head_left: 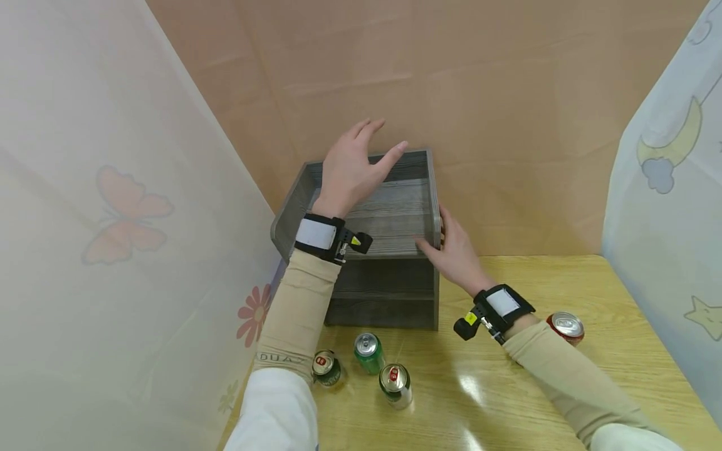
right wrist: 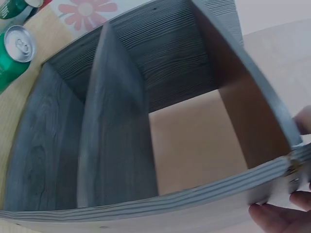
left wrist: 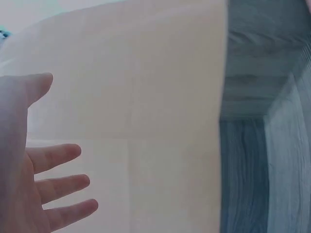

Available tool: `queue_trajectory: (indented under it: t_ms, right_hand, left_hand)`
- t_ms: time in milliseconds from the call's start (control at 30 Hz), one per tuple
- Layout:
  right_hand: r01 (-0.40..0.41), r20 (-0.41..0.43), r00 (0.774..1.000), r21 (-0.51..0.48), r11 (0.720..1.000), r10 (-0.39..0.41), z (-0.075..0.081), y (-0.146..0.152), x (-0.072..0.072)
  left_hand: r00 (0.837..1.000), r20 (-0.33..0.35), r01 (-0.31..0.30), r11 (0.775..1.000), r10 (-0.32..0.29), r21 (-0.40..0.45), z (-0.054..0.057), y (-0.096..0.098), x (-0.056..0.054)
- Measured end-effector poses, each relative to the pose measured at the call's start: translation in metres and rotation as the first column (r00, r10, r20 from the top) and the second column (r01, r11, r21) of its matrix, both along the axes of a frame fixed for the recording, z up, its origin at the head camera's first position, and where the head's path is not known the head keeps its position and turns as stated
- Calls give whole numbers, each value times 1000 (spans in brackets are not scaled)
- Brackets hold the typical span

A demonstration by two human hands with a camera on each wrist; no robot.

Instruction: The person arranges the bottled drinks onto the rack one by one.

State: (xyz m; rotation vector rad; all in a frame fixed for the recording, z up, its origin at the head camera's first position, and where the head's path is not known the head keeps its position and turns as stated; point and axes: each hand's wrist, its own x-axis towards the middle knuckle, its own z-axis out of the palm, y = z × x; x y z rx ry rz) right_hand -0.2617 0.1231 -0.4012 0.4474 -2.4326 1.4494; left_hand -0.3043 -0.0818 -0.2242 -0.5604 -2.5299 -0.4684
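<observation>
Grey rack (head_left: 395, 210) on the wooden surface (head_left: 496, 388): right hand (head_left: 458, 255) grips its side edge between thumb and fingers; left hand (head_left: 348, 169) hovers apart, fingers wide. Steady handling favours matching holds on both sides.

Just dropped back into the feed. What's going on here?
A person is handling a gray shelf that stands on the wooden table. The right hand grips its right side near the front corner, while the left hand is raised over the top tier with its fingers spread, holding nothing. Three cans stand in front of the shelf, and a red can is off to the right, partly hidden by the right forearm.
</observation>
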Motion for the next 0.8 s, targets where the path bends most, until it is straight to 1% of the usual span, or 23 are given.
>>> queue_trajectory:
  t_ms: [100, 167, 233, 367, 500, 567, 700, 800]
  right_hand:
    - [12, -36, 999, -12, 1000, -13, -6, -2, 0]
    - [18, -55, 998, -16, 1000, -19, -9, -4, 1]
    - [31, -73, 997, 2, 1000, -31, -11, -6, 2]
    - [64, -93, 994, 54, 997, -58, -14, -10, 5]
    - [81, -87, 993, 73, 994, -75, -17, -13, 6]
    - [85, -80, 994, 73, 994, -79, -18, -14, 6]
    - [86, -59, 995, 78, 993, -82, -18, -15, 8]
    - [80, -37, 996, 79, 994, -78, -18, -15, 10]
  left_hand:
    - [998, -44, 40, 998, -37, 58, 1, -5, 12]
    - [993, -90, 86, 992, -77, 97, 0, -8, 19]
    - [985, -130, 130, 984, -113, 125, -3, -10, 27]
    - [960, -209, 224, 961, -188, 165, -11, -15, 43]
    - [926, -277, 312, 934, -257, 173, -20, -21, 57]
    - [910, -296, 350, 921, -291, 169, -26, -24, 62]
    - [887, -311, 406, 897, -341, 174, -40, -32, 75]
    - [878, -296, 441, 876, -377, 193, -52, -37, 88]
